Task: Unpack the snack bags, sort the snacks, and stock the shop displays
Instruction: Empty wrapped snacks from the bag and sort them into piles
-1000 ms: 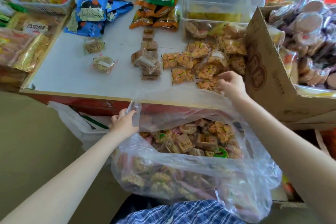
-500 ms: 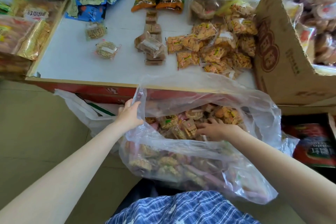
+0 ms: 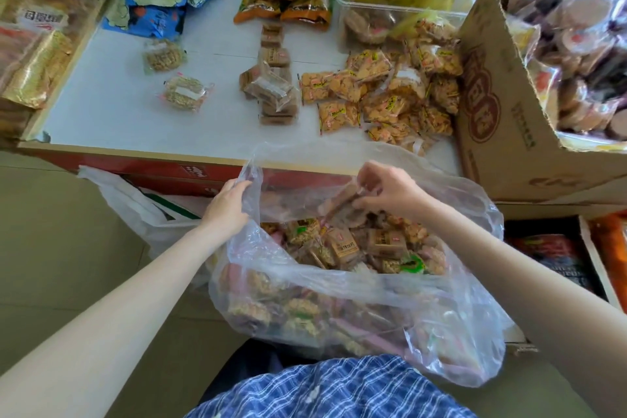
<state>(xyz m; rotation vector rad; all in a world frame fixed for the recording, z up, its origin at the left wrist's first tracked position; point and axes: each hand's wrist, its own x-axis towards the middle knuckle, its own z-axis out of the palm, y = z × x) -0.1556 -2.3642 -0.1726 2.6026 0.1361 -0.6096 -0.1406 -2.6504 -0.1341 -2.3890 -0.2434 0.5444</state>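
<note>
1. The left hand grips the rim of the clear plastic bag, fingers curled round the film.
2. The right hand pinches a brown snack packet above the bag's mouth.
3. Mixed wrapped snacks fill the bag; their print is too small to read.
4. On the white table lie orange cracker packets and brown packets.
5. A cardboard box with unreadable red lettering stands just beside them.

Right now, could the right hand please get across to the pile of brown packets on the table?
Probably yes: the right hand holds a brown packet just above the clear bag, and only the bag's thin rim lies between it and the brown pile.
</note>
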